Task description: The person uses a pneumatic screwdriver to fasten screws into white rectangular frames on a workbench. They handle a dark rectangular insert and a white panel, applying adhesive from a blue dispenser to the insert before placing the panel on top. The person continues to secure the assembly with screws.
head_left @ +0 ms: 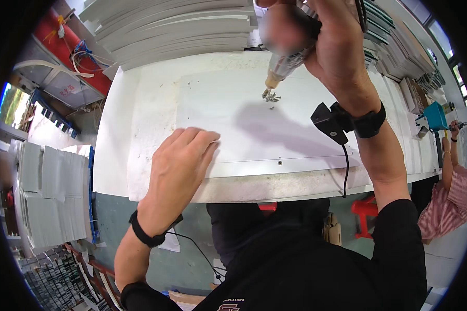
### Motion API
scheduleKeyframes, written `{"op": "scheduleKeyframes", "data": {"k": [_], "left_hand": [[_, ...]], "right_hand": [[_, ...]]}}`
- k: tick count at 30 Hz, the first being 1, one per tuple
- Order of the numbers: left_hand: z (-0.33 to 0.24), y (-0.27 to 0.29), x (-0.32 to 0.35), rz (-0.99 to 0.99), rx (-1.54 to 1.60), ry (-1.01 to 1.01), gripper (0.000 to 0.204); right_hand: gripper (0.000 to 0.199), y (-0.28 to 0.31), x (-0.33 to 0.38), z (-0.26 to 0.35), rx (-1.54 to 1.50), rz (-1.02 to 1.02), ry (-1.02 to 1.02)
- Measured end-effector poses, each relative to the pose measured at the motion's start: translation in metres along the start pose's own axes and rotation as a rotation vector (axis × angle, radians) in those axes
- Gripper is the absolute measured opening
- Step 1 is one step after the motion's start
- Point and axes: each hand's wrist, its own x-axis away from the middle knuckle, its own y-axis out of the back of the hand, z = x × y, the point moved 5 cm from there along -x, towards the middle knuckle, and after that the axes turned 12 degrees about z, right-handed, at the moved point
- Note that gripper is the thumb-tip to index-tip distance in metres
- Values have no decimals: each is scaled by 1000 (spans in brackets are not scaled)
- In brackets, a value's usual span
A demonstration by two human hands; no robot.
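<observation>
A white panel (pixel 213 98) lies flat on the white work table. My right hand (pixel 340 44) is wrapped round a powered screwdriver (pixel 285 65) with a clear barrel and a brass-coloured nose. Its tip points down into a small heap of screws (pixel 271 97) on the panel. A dark-rimmed hole (pixel 280 163) shows near the panel's front edge. Over the panel's left front part, my left hand (pixel 184 155) has its fingers bent and pressed toward the thumb. Whatever sits between those fingertips, if anything, is hidden. Both wrists wear black straps, the right one with a small box.
Stacked pale boards (pixel 176 31) rise behind the table, with more boards (pixel 404 46) at the far right. Another stack (pixel 52 192) stands left of the table. A red stool (pixel 365 215) is below the front edge. At right, a person in a striped shirt (pixel 449 207) works beside a teal bin (pixel 435 115).
</observation>
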Motion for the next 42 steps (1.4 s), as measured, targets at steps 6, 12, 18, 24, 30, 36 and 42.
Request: {"op": "scheduleKeyframes", "data": {"k": [6, 12, 18, 24, 30, 36, 42], "left_hand": [[2, -46, -109, 48, 85, -153, 12], [6, -69, -133, 141, -97, -172, 7], [-5, -81, -132, 288, -314, -186, 12], [-6, -77, -127, 345, -397, -156, 16], [3, -76, -130, 294, -279, -207, 17], [15, -66, -140, 320, -10, -182, 13], [12, -60, -140, 356, 65, -174, 11]], "right_hand": [[31, 55, 25, -22, -36, -116, -90], [33, 68, 34, -34, 40, -82, 23], [36, 82, 45, -45, -9, -75, -36], [36, 79, 44, -36, 14, -122, -14], [38, 73, 42, -33, -8, -126, 45], [27, 55, 35, -15, -235, -178, -108], [29, 54, 36, -6, -225, -234, -206]]}}
